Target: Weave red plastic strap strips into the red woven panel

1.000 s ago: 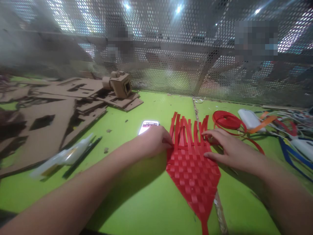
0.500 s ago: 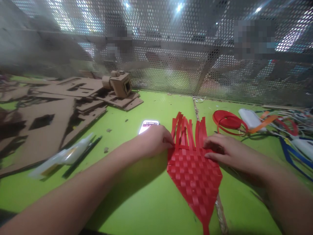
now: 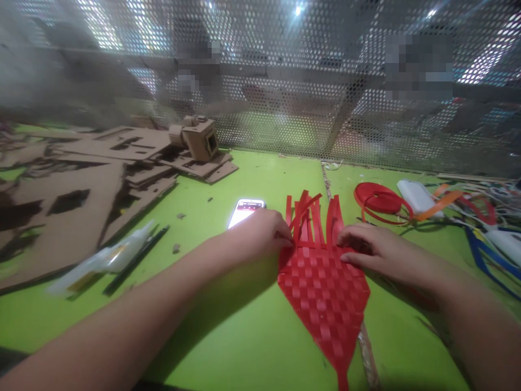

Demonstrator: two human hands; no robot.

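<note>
A red woven piece (image 3: 323, 293) made of flat strips lies on the green table, tapering to a tail toward me. Loose strip ends (image 3: 311, 217) fan out from its far edge. My left hand (image 3: 266, 233) is closed at the upper left corner, fingertips pinching one strip that slants across the others. On the right, my right hand (image 3: 366, 247) has its thumb on the weave and its curled fingers at the base of the right-hand strips, gripping the upper right edge. Just beyond my left hand is a lit phone (image 3: 245, 209), partly covered by that hand.
Cut cardboard sheets (image 3: 77, 212) and a cardboard box model (image 3: 199, 140) fill the left. A glue packet (image 3: 118, 255) and a black pen (image 3: 136, 263) lie nearer. A red strip roll (image 3: 378, 198) and a white device (image 3: 417, 196) are at right. A perforated metal screen (image 3: 260, 81) stands behind.
The strip at my left fingertips now slants right across the other strips, where before the ends stood roughly straight. My left hand has shifted slightly right; my right hand has hardly moved.
</note>
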